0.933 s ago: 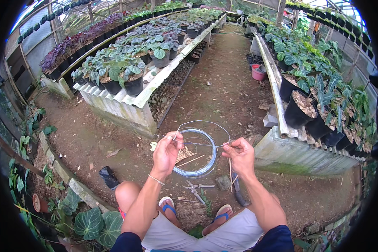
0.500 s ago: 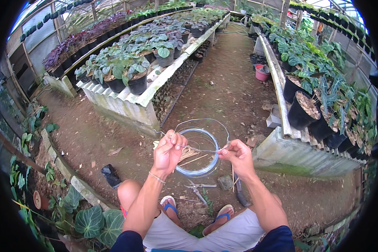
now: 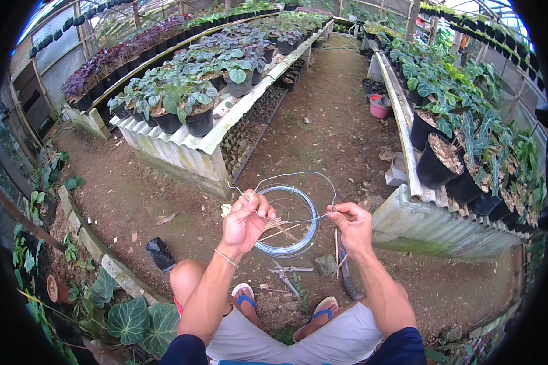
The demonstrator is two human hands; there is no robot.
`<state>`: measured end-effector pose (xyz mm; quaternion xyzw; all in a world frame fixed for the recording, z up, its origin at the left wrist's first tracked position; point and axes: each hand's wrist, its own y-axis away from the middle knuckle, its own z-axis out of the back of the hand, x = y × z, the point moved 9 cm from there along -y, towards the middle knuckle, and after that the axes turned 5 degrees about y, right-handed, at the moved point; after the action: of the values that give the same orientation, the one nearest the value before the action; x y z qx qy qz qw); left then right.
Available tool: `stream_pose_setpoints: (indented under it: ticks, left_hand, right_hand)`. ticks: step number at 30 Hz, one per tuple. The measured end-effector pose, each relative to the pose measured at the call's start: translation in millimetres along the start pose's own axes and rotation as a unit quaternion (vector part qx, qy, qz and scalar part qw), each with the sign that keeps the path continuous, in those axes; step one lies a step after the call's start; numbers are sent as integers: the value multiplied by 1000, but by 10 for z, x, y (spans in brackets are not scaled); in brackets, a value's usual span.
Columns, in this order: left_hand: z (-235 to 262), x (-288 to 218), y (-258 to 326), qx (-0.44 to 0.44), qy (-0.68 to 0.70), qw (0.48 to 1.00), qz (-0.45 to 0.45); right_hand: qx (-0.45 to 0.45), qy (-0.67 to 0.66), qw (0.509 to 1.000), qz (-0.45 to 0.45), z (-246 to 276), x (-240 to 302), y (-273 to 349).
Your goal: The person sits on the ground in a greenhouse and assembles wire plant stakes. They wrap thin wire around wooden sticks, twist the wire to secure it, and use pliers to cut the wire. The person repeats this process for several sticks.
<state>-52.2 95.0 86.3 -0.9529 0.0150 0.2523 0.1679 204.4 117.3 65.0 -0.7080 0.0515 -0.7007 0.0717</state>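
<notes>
Two hands are working thin wire (image 3: 298,177) in front of the knees: left hand (image 3: 245,221) clenched on wire and sticks (image 3: 279,227), right hand (image 3: 351,226) pinching the wire end. Keeping tension even probably avoids kinks; coil (image 3: 287,246) is lying on the dirt below.

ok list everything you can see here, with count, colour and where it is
wire: one length, grey, arched between both hands
wire coil: one, pale blue-grey, on the dirt below the hands
thin sticks: a few, tan, across the coil
pliers: one pair, grey, on the ground by the feet
potted plants: many, green leaves in black pots, on left bench
black pot: one, on right bench
pink pot: one, on the path
sandals: two, blue straps, on the feet
left hand: grips the wire
right hand: pinches the wire
</notes>
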Motion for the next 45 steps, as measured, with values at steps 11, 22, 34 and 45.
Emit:
stream_pose_setpoints:
  ticks: [11, 22, 34, 45]
  left_hand:
    - [-66, 225, 57, 33, 51, 996, 59]
    - [262, -142, 71, -134, 33, 990, -40]
    - [347, 104, 83, -98, 215, 971, 12]
    - [305, 278, 102, -101, 226, 968, 43]
  right_hand:
    - [-96, -30, 995, -21, 101, -177, -52]
    - [-188, 5, 982, -10, 845, 158, -214]
    - [31, 187, 982, 27, -11, 170, -19]
    - [24, 129, 991, 13, -14, 167, 45]
